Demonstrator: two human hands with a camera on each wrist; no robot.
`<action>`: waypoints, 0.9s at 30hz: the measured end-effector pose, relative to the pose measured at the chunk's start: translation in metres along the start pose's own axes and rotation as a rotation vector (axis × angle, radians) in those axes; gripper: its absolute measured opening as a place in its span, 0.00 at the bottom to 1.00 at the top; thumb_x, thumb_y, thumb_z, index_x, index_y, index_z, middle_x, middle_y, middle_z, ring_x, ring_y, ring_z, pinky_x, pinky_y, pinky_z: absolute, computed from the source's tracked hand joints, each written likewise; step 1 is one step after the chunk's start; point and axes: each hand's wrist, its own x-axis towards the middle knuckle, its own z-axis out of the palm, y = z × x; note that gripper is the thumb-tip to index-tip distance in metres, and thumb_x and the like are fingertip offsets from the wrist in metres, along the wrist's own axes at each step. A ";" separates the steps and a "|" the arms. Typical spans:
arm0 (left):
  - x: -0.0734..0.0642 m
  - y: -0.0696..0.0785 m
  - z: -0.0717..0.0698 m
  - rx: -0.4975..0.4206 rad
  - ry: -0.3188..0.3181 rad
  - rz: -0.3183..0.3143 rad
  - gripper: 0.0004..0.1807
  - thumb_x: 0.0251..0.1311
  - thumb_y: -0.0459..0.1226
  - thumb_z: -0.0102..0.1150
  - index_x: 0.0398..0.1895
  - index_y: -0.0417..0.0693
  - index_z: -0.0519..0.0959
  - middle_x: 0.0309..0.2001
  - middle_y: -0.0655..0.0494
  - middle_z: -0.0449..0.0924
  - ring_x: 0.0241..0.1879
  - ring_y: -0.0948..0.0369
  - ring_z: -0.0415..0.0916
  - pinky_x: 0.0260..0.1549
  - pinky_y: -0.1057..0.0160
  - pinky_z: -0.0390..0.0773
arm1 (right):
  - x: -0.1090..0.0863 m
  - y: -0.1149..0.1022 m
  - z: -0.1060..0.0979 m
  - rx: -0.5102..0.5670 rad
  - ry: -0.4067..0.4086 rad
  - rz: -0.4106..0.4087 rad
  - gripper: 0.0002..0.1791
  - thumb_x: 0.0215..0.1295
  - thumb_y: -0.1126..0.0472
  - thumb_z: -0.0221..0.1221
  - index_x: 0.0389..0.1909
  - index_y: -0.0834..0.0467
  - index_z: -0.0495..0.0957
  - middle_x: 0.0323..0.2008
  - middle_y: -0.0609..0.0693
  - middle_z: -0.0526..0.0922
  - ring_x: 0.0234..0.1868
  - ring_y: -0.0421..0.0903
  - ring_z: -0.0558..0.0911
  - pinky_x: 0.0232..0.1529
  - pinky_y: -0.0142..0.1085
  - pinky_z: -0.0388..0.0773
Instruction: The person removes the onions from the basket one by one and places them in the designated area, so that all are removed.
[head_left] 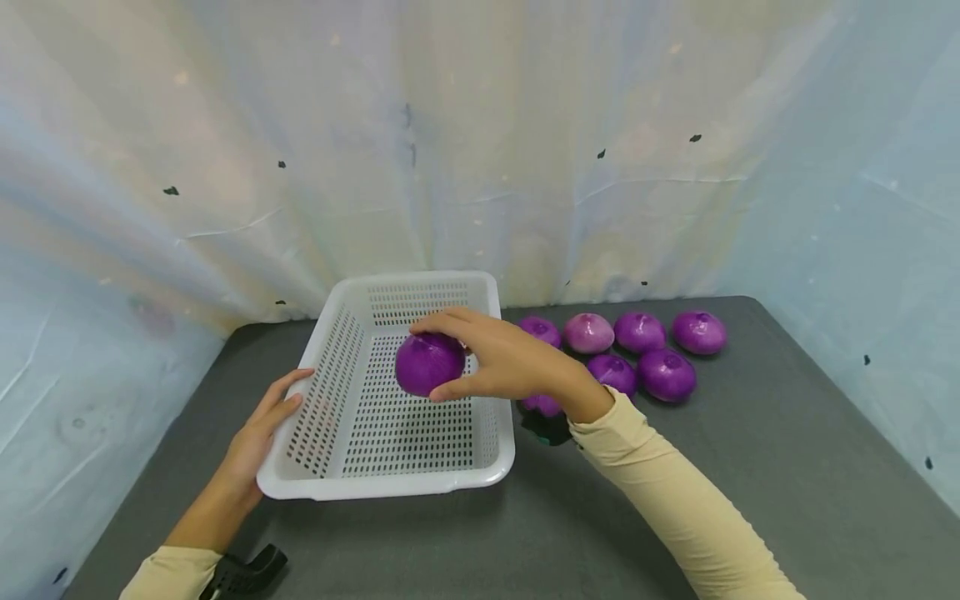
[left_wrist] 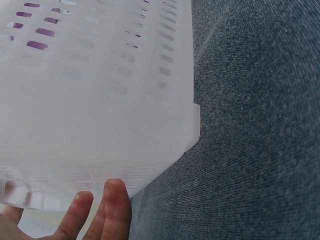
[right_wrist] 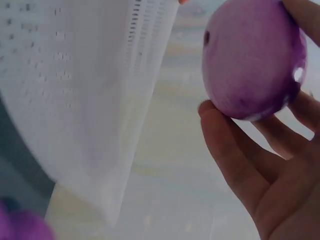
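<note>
My right hand [head_left: 501,354] grips a shiny purple onion [head_left: 429,364] between thumb and fingers, over the inside of a white perforated plastic basket [head_left: 375,487]. In the right wrist view the fingers [right_wrist: 235,155] curve round the underside of the onion [right_wrist: 250,55], which is apart from the basket wall [right_wrist: 95,100]. My left hand [head_left: 255,442] holds the basket by its left rim. The left wrist view has the fingertips [left_wrist: 116,192] against the outer side of the basket [left_wrist: 100,110]. No onion lies in the visible part of the basket.
Several more purple onions [head_left: 666,375] sit grouped on the dark grey table [head_left: 757,467] to the right of the basket, some partly hidden by my right wrist. One onion [head_left: 588,333] is pinker than the others. A pale plastic sheet [head_left: 487,150] hangs behind the table.
</note>
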 end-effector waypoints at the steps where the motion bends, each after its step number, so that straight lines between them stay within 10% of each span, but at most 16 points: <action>1: 0.000 0.000 0.000 -0.005 0.001 -0.002 0.26 0.80 0.49 0.32 0.77 0.66 0.48 0.62 0.61 0.63 0.50 0.65 0.79 0.40 0.54 0.83 | -0.009 0.002 -0.002 0.005 0.010 0.007 0.42 0.57 0.44 0.71 0.71 0.45 0.66 0.68 0.42 0.69 0.63 0.39 0.73 0.59 0.40 0.77; 12: 0.002 -0.004 -0.002 -0.015 -0.002 0.017 0.25 0.80 0.48 0.34 0.76 0.65 0.50 0.60 0.63 0.66 0.48 0.65 0.79 0.39 0.57 0.83 | -0.096 0.011 -0.016 -0.003 0.078 0.125 0.42 0.54 0.39 0.71 0.69 0.38 0.65 0.66 0.32 0.70 0.66 0.35 0.71 0.64 0.42 0.74; 27: 0.001 0.001 -0.001 -0.003 0.008 -0.003 0.26 0.80 0.49 0.34 0.77 0.64 0.49 0.62 0.59 0.63 0.50 0.64 0.79 0.40 0.57 0.83 | -0.101 0.018 -0.013 -0.022 0.059 0.168 0.43 0.53 0.35 0.69 0.70 0.34 0.64 0.68 0.33 0.69 0.70 0.38 0.68 0.67 0.46 0.70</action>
